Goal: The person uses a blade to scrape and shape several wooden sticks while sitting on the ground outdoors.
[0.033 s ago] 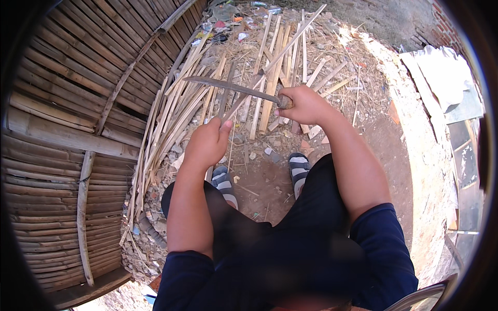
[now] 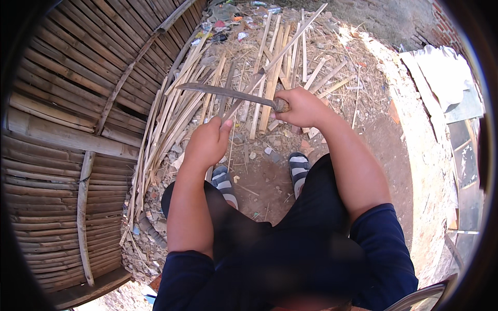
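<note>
My right hand (image 2: 300, 108) is closed round the short handle of a machete (image 2: 228, 93). Its long, dark, slightly curved blade points left and lies across a long bamboo strip (image 2: 292, 40). The lower end of that strip is in my closed left hand (image 2: 205, 142); from there it slants away to the far right. Blade and strip cross just ahead of my left hand, though I cannot tell whether they touch. Beyond the hands, several pale split bamboo strips (image 2: 273, 78) lie on the ground.
A bamboo slat wall (image 2: 72, 124) stands at the left, with a heap of long strips (image 2: 150, 150) along its foot. Litter (image 2: 220, 28) lies at the far end. My sandalled feet (image 2: 298, 168) are on bare soil, and white sheeting (image 2: 443, 75) is at the right.
My right hand and the machete have shifted a little to the left, so the blade tip reaches farther left. The left hand and its bamboo strip stay nearly in place.
</note>
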A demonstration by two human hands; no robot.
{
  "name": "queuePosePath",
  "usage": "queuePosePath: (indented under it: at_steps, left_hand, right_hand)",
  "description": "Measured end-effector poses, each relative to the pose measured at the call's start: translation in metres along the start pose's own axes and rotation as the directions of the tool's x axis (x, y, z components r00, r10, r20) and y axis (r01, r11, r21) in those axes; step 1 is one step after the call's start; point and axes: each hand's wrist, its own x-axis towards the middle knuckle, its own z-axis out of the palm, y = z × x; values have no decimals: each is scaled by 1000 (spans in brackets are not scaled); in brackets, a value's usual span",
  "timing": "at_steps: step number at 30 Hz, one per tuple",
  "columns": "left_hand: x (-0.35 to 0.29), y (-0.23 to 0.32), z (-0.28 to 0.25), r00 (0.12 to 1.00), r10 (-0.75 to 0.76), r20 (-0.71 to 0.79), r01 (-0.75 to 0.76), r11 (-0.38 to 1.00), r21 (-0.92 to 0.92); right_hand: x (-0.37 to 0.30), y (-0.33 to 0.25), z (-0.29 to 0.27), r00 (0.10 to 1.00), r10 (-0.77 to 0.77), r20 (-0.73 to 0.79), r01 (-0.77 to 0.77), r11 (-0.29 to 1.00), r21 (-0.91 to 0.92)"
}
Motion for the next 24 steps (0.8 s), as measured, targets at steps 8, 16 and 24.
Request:
queuePosePath:
  at_steps: [8, 16, 24]
  left_hand:
    - [2, 5, -4, 991, -47, 127, 38, 996, 75]
    - [-2, 7, -4, 1000, 23, 6, -22, 998, -66]
    - [0, 4, 0, 998, 61, -24, -64, 992, -106]
  right_hand:
    - [4, 27, -7, 956, 222, -190, -265, 933, -242]
    - [3, 41, -1, 979, 204, -21, -170, 865, 473]
    - [15, 62, 7, 969, 47, 244, -221, 614, 758]
